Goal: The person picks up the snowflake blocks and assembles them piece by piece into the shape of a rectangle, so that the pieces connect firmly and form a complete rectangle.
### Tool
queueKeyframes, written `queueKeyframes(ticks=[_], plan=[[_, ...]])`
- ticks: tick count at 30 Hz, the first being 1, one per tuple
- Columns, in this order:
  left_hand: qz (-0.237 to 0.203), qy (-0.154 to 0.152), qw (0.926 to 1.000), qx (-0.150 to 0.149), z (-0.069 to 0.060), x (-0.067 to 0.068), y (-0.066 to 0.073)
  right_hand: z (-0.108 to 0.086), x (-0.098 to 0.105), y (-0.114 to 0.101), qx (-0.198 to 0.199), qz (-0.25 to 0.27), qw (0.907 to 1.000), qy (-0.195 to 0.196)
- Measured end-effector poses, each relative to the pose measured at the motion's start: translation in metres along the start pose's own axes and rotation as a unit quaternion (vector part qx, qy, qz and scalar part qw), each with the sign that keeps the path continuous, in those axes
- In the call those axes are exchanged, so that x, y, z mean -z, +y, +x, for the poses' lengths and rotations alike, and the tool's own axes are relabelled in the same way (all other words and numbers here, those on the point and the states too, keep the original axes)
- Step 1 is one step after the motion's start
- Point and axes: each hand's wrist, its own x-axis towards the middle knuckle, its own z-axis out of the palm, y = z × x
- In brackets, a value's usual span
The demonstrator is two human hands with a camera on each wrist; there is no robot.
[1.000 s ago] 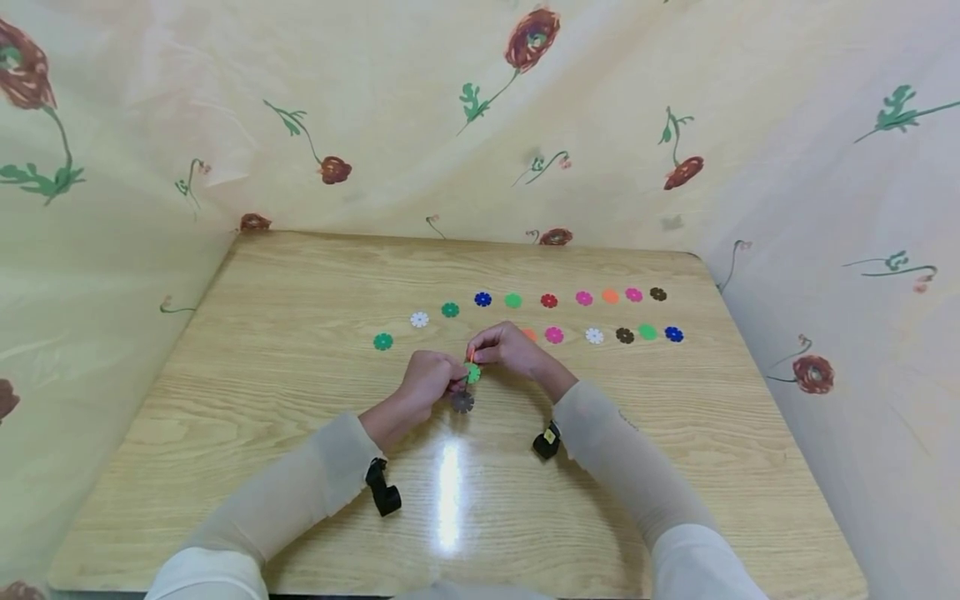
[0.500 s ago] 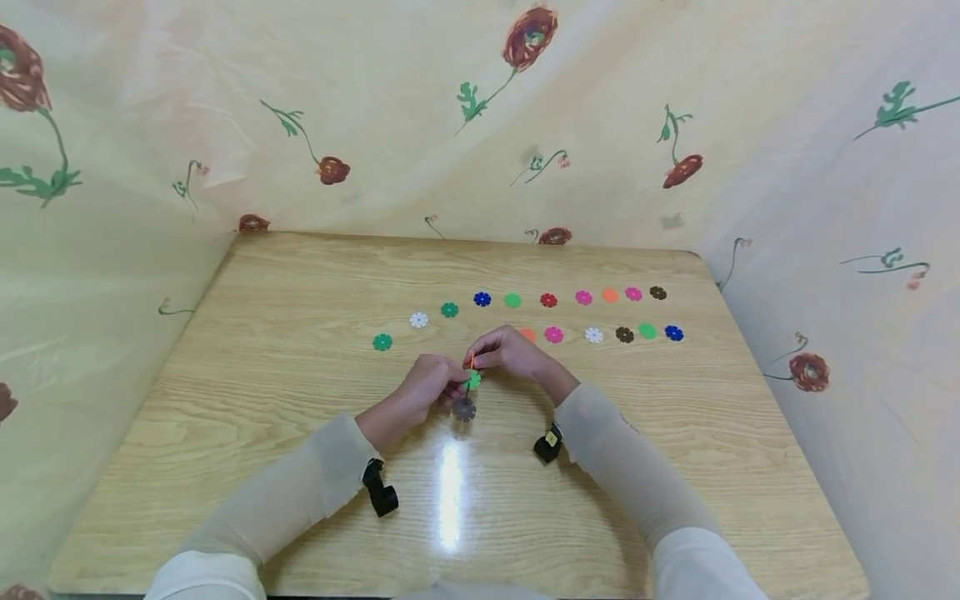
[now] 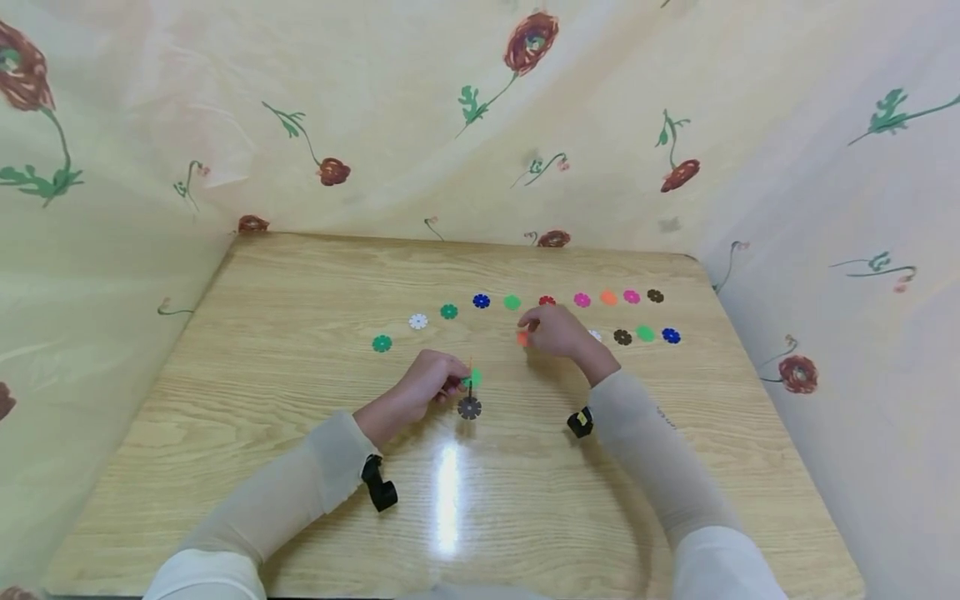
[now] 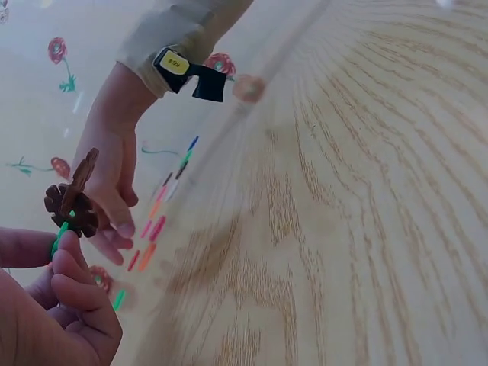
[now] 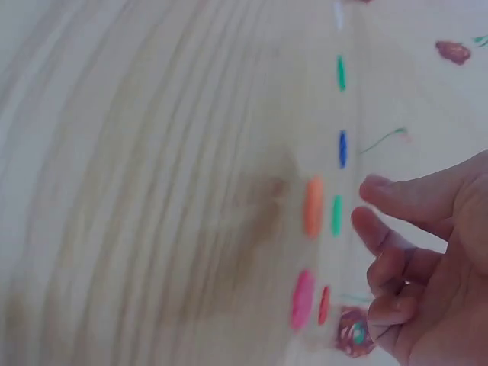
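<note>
My left hand (image 3: 427, 383) pinches a bright green flower-shaped disc (image 3: 476, 377) between thumb and fingers. Joined to it are a dark brown notched disc (image 3: 469, 408), and a thin orange edge shows above the green in the head view. The left wrist view shows two brown discs (image 4: 70, 207) slotted crosswise beyond the fingertips. My right hand (image 3: 557, 332) hovers above the nearer row, its fingers loosely bent and nothing between them. Just left of those fingers lies a flat orange disc (image 3: 522, 339). A pink disc (image 5: 303, 299) there is hidden by the hand in the head view.
Flat discs form two rows on the wooden table (image 3: 300, 292), including a white one (image 3: 417, 322), a blue one (image 3: 481, 301) and a dark green one (image 3: 382, 343) at the left. Flower-patterned cloth (image 3: 405, 100) rises behind the table.
My right hand has left the joined discs and moved right and away, to above the nearer row. The left hand stays almost in place, still pinching the green disc.
</note>
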Motion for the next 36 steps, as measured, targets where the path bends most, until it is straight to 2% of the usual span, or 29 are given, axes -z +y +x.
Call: queueKeyframes(ticks=[2, 5, 11, 14, 19, 23, 26, 28, 31, 36], plan=[[0.003, 0.001, 1.0000, -0.004, -0.001, 0.000, 0.001, 0.001, -0.001, 0.007, -0.010, -0.039, 0.9991, -0.012], [0.009, -0.002, 0.9999, -0.014, -0.001, -0.002, 0.001, 0.001, -0.006, 0.013, -0.020, -0.063, 0.9977, -0.013], [0.018, -0.008, 0.9996, -0.021, 0.001, -0.003, 0.001, 0.000, -0.009, 0.012, -0.044, -0.065, 0.9969, 0.004], [0.020, 0.000, 0.9996, -0.019, 0.001, -0.002, 0.000, 0.001, -0.012, 0.009, -0.043, -0.027, 0.9987, 0.008], [0.030, 0.013, 0.9994, -0.012, 0.001, -0.002, 0.000, 0.002, -0.022, -0.002, -0.018, 0.089, 0.9957, 0.020], [0.043, 0.023, 0.9987, -0.013, 0.002, -0.003, 0.001, 0.000, -0.031, -0.017, -0.024, 0.192, 0.9810, 0.020], [0.051, 0.027, 0.9982, -0.015, 0.003, -0.004, 0.000, 0.000, -0.037, -0.026, -0.041, 0.274, 0.9608, 0.016], [0.055, 0.026, 0.9980, -0.015, 0.003, -0.004, -0.001, -0.001, -0.040, -0.031, -0.052, 0.310, 0.9492, 0.015], [0.058, 0.024, 0.9979, -0.013, 0.004, -0.004, -0.001, -0.003, -0.043, -0.037, -0.058, 0.338, 0.9392, 0.014], [0.062, 0.024, 0.9977, -0.012, 0.005, -0.004, -0.002, -0.005, -0.046, -0.044, -0.061, 0.362, 0.9300, 0.016]])
